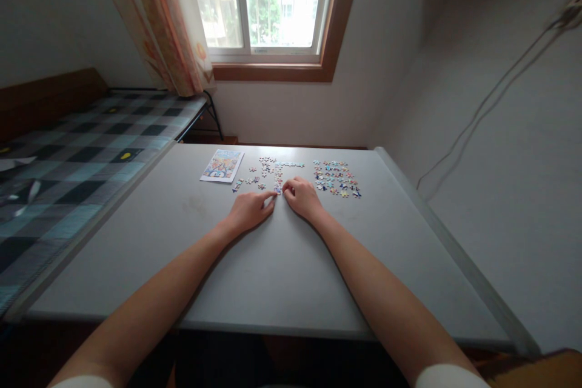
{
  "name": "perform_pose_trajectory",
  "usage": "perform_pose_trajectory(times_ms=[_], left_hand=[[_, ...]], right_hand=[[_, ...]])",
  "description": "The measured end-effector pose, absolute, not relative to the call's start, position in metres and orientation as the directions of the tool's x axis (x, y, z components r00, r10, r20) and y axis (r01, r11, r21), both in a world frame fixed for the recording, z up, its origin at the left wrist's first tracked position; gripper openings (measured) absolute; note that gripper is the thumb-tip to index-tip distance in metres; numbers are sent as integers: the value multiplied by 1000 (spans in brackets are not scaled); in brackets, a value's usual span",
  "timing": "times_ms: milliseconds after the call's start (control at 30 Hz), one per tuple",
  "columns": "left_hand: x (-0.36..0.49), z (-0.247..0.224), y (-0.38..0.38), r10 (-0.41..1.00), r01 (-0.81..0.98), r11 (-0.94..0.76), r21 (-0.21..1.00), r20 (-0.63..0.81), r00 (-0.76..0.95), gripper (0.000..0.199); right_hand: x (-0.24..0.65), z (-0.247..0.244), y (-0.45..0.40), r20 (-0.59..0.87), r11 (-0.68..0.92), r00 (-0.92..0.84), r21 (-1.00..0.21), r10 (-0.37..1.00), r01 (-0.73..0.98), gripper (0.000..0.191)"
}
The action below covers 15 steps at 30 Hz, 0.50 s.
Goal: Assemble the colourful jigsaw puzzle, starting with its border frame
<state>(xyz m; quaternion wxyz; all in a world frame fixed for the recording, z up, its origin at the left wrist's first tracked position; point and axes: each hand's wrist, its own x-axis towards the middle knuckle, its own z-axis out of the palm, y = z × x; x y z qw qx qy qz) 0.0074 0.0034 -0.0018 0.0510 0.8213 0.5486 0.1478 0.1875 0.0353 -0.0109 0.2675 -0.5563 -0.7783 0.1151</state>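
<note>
While one white counter (273, 267) fills the near middle, one bed (154, 112) with a checked cover stands to its left. Beyond the far edge is one window (284, 6) with two panes in view, one curtain (168, 24) hanging at its left side.

Two bare hands rest at the middle of the counter. The left hand (250, 209) reaches its extended index finger to the near end of the puzzle strip; the right hand (301, 194), its fingers curled, lies just to the right of that end. Whether either hand's fingers grip a piece, I cannot tell.

Right of the hands lies one block of loose pieces (344, 194) in several rows, too small to count surely. One printed sheet (222, 166) lies far left on the counter. Between sheet and block, one puzzle strip (278, 176) forms two arms, one running near to far, one rightward from its far end. More scattered pieces (250, 181) lie between sheet and strip.
</note>
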Motion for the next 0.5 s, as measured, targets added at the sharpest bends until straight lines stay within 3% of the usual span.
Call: perform_pose_trajectory(times_ms=[500], left_hand=[[8,1,2,915,887,-394,241,189,355,35]], right_hand=[[187,-7,34,270,343,-237,-478,933,808,20]])
